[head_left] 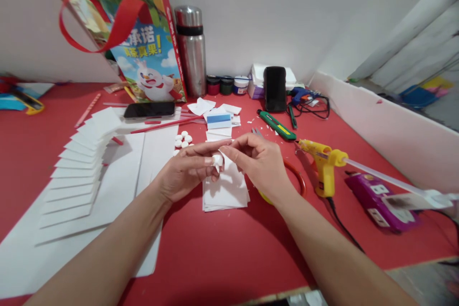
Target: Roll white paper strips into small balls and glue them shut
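A small, white, pointed piece [217, 161], tip toward the wearer, is pinched in the left hand [186, 172] above stacked white paper sheets [226, 196], the right hand [261, 160] just rightward, fingers bunched, contents unclear.

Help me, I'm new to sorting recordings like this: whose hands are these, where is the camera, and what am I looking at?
There is no machine here: these are a person's bare hands, seen by a camera worn on their own head, looking forward and down. The left hand holds a small white piece. The right hand is close beside it; whether it grips anything is hard to tell.

Below them, paper lies on a red table. To the left are fanned white cards; to the right, a yellow glue gun and a green cutter. Behind stand a bag and a flask.
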### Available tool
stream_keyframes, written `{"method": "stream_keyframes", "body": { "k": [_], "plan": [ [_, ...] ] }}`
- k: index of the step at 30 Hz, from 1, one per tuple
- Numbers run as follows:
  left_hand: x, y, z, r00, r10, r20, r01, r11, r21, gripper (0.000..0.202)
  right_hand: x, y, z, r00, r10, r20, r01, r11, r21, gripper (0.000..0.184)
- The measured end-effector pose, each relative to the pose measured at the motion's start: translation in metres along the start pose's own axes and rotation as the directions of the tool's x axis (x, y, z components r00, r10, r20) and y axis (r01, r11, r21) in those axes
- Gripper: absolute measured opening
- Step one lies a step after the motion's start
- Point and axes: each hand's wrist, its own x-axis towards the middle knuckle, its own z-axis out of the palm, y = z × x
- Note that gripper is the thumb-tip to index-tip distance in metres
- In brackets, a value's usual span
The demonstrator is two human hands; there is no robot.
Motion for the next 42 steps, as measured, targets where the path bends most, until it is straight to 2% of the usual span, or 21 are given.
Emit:
{"method": "stream_keyframes", "body": {
  "k": [3,5,10,13,16,20,24,27,30,37,42],
  "plan": [
    [-0.001,0.0,-0.001,0.996,-0.075,0.052,0.075,0.997,0.005,0.041,0.0,0.0,0.0,1.0,-0.007,-0.029,0.006,0.998,-0.055,0.028],
    [-0.001,-0.001,-0.003,0.992,-0.109,0.06,0.111,0.994,-0.017,0.043,-0.001,-0.001,-0.001,1.0,-0.005,-0.003,0.005,0.998,-0.064,0.026],
    [0.0,0.0,-0.004,0.987,-0.125,0.101,0.134,0.988,-0.081,0.048,-0.002,-0.002,-0.003,0.998,-0.05,0.025,0.053,0.991,-0.122,0.025],
    [0.001,0.001,-0.003,0.99,-0.088,0.115,0.102,0.987,-0.123,0.052,0.0,0.0,-0.006,0.997,-0.072,-0.024,0.069,0.991,-0.112,0.03],
    [0.001,0.002,-0.001,0.997,-0.027,0.077,0.037,0.99,-0.136,0.042,0.001,0.0,-0.008,0.992,-0.095,-0.079,0.09,0.994,-0.059,0.015],
    [0.001,0.001,0.0,1.0,0.03,-0.006,-0.031,0.996,-0.088,0.028,-0.004,-0.006,-0.004,0.995,-0.093,0.026,0.091,0.995,0.05,0.005],
    [0.002,0.0,0.001,0.994,0.092,-0.054,-0.094,0.995,-0.024,0.023,-0.006,-0.009,0.001,0.993,-0.047,0.111,0.037,0.995,0.096,0.01],
    [0.002,0.0,0.0,0.989,0.131,-0.067,-0.13,0.991,0.018,0.021,-0.005,-0.006,0.001,0.992,-0.058,0.109,0.054,0.998,0.039,0.01],
    [0.002,0.0,-0.001,0.985,0.158,-0.071,-0.154,0.986,0.06,0.019,-0.005,-0.003,0.001,0.988,-0.131,0.082,0.136,0.988,-0.069,0.008],
    [0.002,-0.001,0.0,0.978,0.189,-0.093,-0.179,0.978,0.108,0.023,-0.007,-0.003,0.001,0.954,-0.288,0.079,0.298,0.911,-0.283,0.007],
    [0.002,-0.002,0.0,0.984,0.151,-0.096,-0.143,0.986,0.086,0.022,-0.006,-0.001,0.002,0.951,-0.304,0.063,0.308,0.899,-0.311,0.008]
  ]
}}
